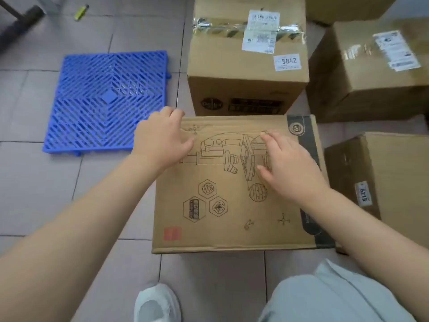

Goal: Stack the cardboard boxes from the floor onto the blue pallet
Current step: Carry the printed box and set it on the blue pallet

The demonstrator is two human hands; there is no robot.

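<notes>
A flat cardboard box with line drawings printed on its top (222, 205) lies on the tiled floor right in front of me. My left hand (162, 138) rests at its far left corner, fingers curled over the edge. My right hand (287, 166) lies flat on the box's top, right of centre, fingers spread. The blue pallet (106, 101), a square plastic grid, sits on the floor to the left with nothing on it. Behind the printed box stands a taller taped box with a "5842" label (246, 66).
Two more cardboard boxes stand at the right: one at the back right (371, 73), one near right with a "6215" sticker (390, 182). A small yellow-green object (81, 12) lies on the far floor. My shoe (157, 303) and knee (336, 296) are below.
</notes>
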